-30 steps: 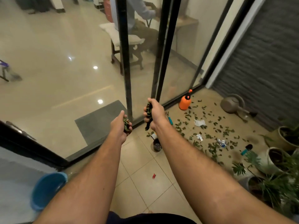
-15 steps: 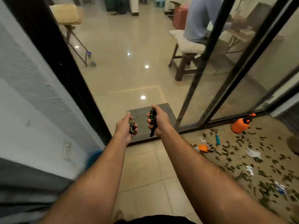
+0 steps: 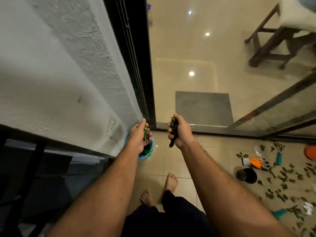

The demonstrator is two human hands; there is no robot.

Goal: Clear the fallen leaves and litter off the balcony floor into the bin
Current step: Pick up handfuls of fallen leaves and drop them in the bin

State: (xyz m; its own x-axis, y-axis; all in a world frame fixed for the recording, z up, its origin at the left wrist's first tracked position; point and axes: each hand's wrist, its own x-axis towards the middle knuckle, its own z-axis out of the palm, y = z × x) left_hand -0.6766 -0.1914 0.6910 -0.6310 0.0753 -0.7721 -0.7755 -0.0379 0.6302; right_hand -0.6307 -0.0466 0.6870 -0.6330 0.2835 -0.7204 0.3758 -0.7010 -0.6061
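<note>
Head view: looking down past both forearms at a tiled balcony floor.
Bin: blue bin (image 3: 151, 145) with a green inside, on the floor against the foot of the white wall (image 3: 59, 79), mostly hidden behind the left hand.
Left hand: left hand (image 3: 139, 138) is directly over the bin, fingers curled round a clump of green leaves (image 3: 146, 132).
Right hand: right hand (image 3: 179, 130) is just right of the bin and raised off the floor, fist closed round a dark bunch of leaves (image 3: 173, 124) that sticks out above and below the fist.
Fallen leaves: loose leaves (image 3: 283, 175) lie scattered on the tiles well to the right of the bin.
Litter: scraps of white paper (image 3: 308, 207) lie among those leaves, far right of the bin.
Other things right of the bin: a black pot (image 3: 246, 175), orange gloves (image 3: 255, 163), a teal-handled hand tool (image 3: 279, 155) and the edge of an orange object (image 3: 310, 152).
Feet: two bare feet (image 3: 171, 182) stand on the tiles nearer the camera than the bin.
Beyond the bin: a black door frame (image 3: 145, 65), a grey mat (image 3: 203, 108) on a glossy floor, and a wooden stool (image 3: 277, 40) farther off.
</note>
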